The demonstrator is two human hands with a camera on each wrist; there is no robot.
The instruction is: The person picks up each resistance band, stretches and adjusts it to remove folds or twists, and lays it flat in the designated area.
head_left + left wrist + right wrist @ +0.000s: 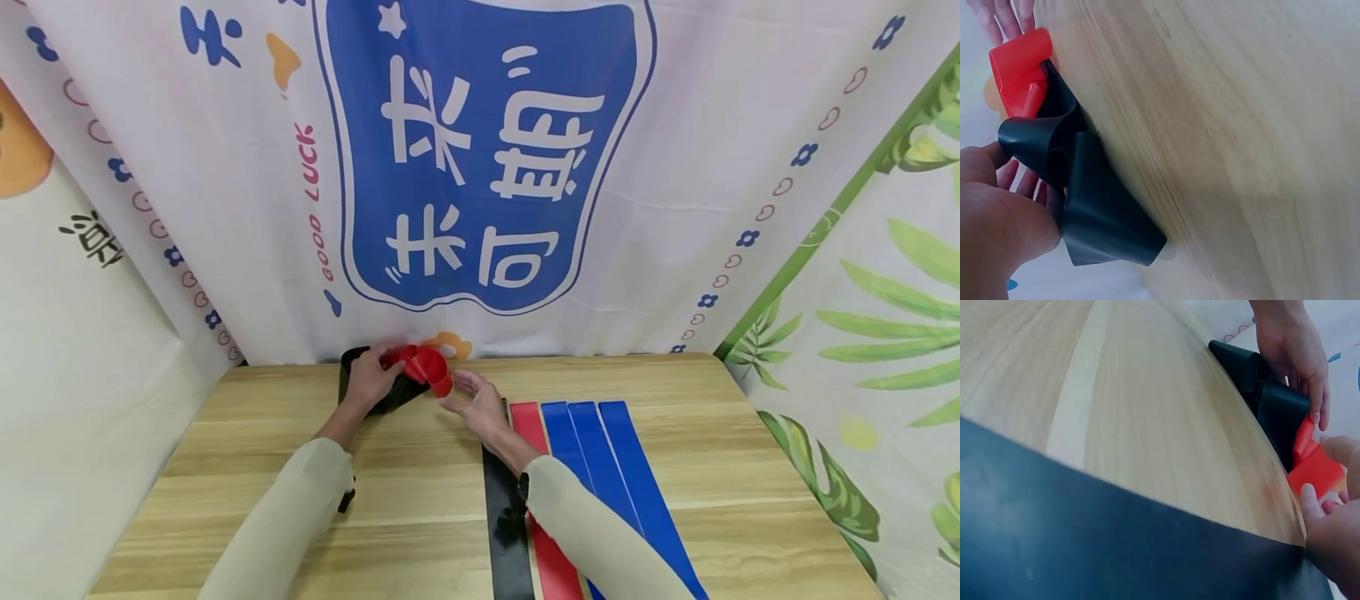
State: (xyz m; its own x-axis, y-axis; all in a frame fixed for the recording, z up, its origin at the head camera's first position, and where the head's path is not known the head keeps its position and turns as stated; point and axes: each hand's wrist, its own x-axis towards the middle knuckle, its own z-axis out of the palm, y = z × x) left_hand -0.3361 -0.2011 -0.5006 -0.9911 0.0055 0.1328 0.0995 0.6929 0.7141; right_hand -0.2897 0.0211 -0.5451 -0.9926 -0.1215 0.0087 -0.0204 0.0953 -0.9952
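At the back of the table, a black strip [386, 402] lies in loose folds beside a curled red strip [435, 371]. My left hand [371, 379] is over the folds. In the left wrist view, the thumb and fingers of this hand [1007, 212] grip the black strip [1100, 212], with the red strip [1022, 65] beyond it. My right hand [480, 408] is at the right side of the red curl. The right wrist view has its thumb and forefinger [1341, 512] spread apart around the end of the red strip [1316, 469]; whether they touch it is unclear.
Right of centre, a flat black strip [501, 508], a flat red strip [551, 558] and several blue strips [626, 450] lie side by side, partly under the right forearm. A printed cloth [675, 208] hangs behind the wooden table [405, 517].
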